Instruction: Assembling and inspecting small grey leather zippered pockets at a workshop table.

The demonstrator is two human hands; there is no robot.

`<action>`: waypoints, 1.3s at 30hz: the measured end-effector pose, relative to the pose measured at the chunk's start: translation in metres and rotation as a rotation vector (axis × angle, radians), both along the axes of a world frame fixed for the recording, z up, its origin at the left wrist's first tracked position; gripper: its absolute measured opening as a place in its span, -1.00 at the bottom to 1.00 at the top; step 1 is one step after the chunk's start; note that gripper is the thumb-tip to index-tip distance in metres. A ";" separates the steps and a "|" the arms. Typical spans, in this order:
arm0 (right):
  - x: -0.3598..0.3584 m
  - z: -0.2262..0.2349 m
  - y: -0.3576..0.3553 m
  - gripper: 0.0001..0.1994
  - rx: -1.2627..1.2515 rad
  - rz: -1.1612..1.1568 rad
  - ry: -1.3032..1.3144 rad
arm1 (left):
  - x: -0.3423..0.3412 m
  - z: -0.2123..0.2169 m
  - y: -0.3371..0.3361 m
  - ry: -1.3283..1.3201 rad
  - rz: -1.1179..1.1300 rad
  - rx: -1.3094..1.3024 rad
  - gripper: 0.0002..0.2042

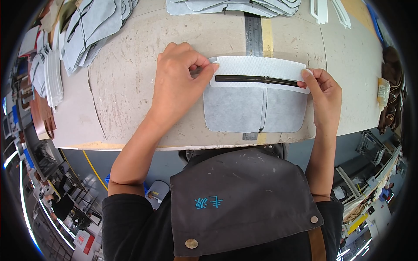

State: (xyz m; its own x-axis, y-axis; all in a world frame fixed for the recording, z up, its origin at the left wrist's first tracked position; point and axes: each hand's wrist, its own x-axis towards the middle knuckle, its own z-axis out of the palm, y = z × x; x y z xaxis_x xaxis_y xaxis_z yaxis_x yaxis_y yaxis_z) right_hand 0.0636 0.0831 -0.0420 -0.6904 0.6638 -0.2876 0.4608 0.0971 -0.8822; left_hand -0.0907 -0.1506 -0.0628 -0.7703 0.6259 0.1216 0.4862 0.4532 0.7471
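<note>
A pale grey fabric panel [235, 111] with rounded corners and a dark seam line down its middle lies flat near the table's front edge. Across its upper part sits a white slotted strip [261, 65], and a dark band shows through the long slot. My left hand [180, 71] pinches the strip's left end between thumb and forefinger, by the panel's corner. At the other end my right hand [324, 89] grips the strip's right edge, thumb on top. A steel ruler [253, 35] runs beneath the panel, beside a yellow tape strip [267, 37].
Stacked grey panels [93, 30] lie at the far left, with another stack [235, 6] at the back. White slotted frames [320, 11] rest at the back right, and white strips [53, 78] at the left edge. Dark material [392, 87] hangs by the right edge near a yellowish roll [382, 93].
</note>
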 end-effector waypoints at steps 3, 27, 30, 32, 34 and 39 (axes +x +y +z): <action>0.000 0.000 0.000 -0.83 0.000 -0.008 -0.011 | 0.000 -0.002 -0.001 0.009 -0.001 -0.003 -0.83; -0.001 -0.004 -0.009 -0.82 0.032 -0.046 0.031 | 0.010 -0.010 -0.002 0.168 0.032 0.055 -0.79; -0.001 -0.003 -0.009 -0.82 0.030 -0.051 0.041 | 0.011 -0.004 -0.008 0.087 0.056 0.083 -0.83; -0.002 -0.003 -0.010 -0.83 0.041 -0.047 0.039 | 0.013 -0.001 -0.016 0.112 0.021 0.060 -0.86; -0.002 -0.003 -0.011 -0.83 0.041 -0.050 0.042 | 0.018 -0.002 -0.023 0.269 -0.093 0.016 -0.87; -0.002 -0.001 -0.010 -0.83 0.054 -0.045 0.031 | 0.018 -0.007 -0.022 0.361 -0.141 0.032 -0.84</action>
State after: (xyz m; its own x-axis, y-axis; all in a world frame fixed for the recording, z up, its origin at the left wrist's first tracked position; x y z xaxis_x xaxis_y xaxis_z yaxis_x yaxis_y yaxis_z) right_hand 0.0614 0.0727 -0.0428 -0.6678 0.7082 -0.2292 0.4382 0.1251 -0.8901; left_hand -0.0730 -0.1724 -0.0693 -0.5808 0.7145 0.3901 0.7764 0.3423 0.5292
